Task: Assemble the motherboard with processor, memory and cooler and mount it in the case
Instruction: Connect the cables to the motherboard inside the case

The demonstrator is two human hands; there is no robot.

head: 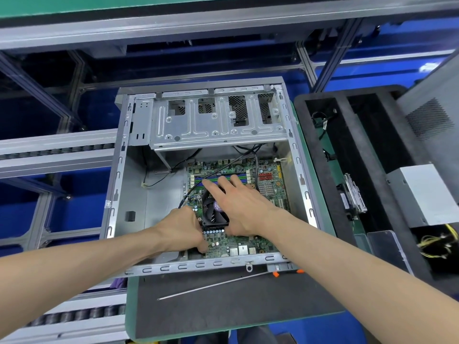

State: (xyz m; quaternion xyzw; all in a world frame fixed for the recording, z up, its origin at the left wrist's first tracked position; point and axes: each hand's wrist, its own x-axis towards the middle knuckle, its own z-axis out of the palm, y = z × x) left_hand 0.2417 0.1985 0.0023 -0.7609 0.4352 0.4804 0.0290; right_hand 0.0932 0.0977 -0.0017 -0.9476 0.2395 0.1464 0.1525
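Note:
An open grey computer case (pixel 116 194) lies on the work mat. Inside it, on the right, sits the green motherboard (pixel 269 184) with a black fan cooler (pixel 214 212) mounted on it. Blue and green memory slots (pixel 208 179) run along the board's far side. My left hand (pixel 183 227) grips the board's near left edge beside the cooler, fingers curled down. My right hand (pixel 238 202) lies across the cooler with straight fingers, fingertips reaching the memory slots. Black cables (pixel 223 167) cross the board from the rear.
A long thin screwdriver (pixel 216 284) with an orange handle lies on the black mat (pixel 223 309) in front of the case. The drive cage (pixel 218 120) spans the case's far end. A black foam tray (pixel 347 170) with parts, a power supply (pixel 422 194) and yellow wires stands right.

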